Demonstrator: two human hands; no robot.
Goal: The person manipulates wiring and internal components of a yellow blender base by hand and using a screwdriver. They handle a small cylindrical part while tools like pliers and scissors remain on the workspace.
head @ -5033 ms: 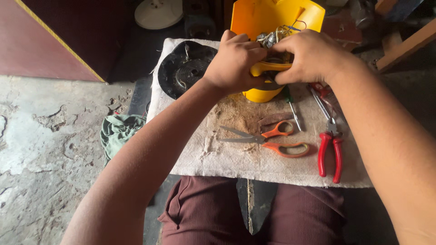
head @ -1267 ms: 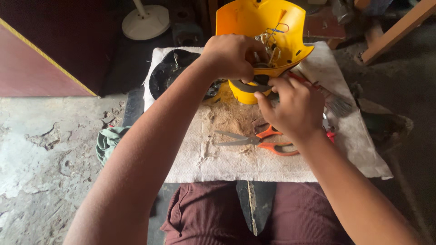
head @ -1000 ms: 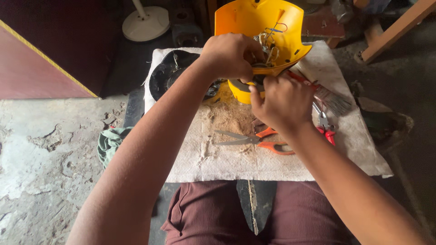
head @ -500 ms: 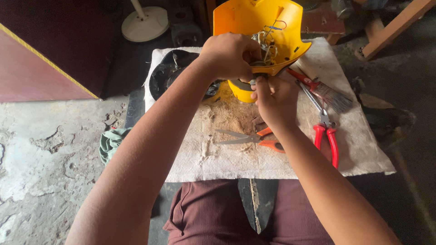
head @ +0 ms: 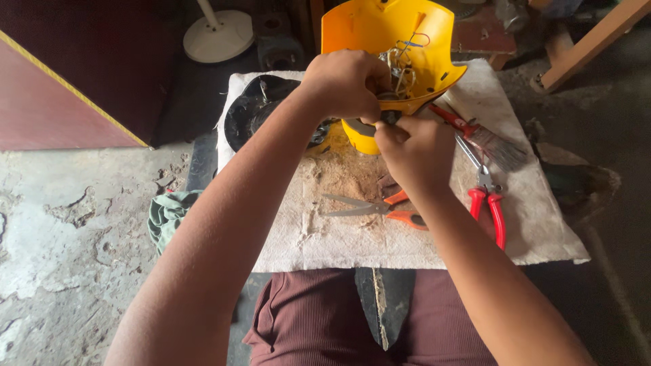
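A yellow plastic housing (head: 380, 30) with loose wires (head: 405, 64) inside stands at the far side of a white cloth-covered board (head: 325, 237). My left hand (head: 346, 85) is closed on the housing's lower rim. Just below it, my right hand (head: 413, 152) pinches a small dark part at the housing's underside; what it pinches is mostly hidden by my fingers. A yellow cylindrical piece (head: 358, 139) shows between the two hands.
On the cloth lie orange-handled scissors (head: 380, 207), red-handled pliers (head: 489, 203), a red-handled paintbrush (head: 485, 139) and a black round motor part (head: 261, 112). A green rag (head: 166, 213) lies on the cracked floor at left. A white round stand base (head: 217, 37) sits behind.
My right hand left the area near the pliers and scissors and rose to the housing's underside, where it now pinches. My left hand stayed on the housing.
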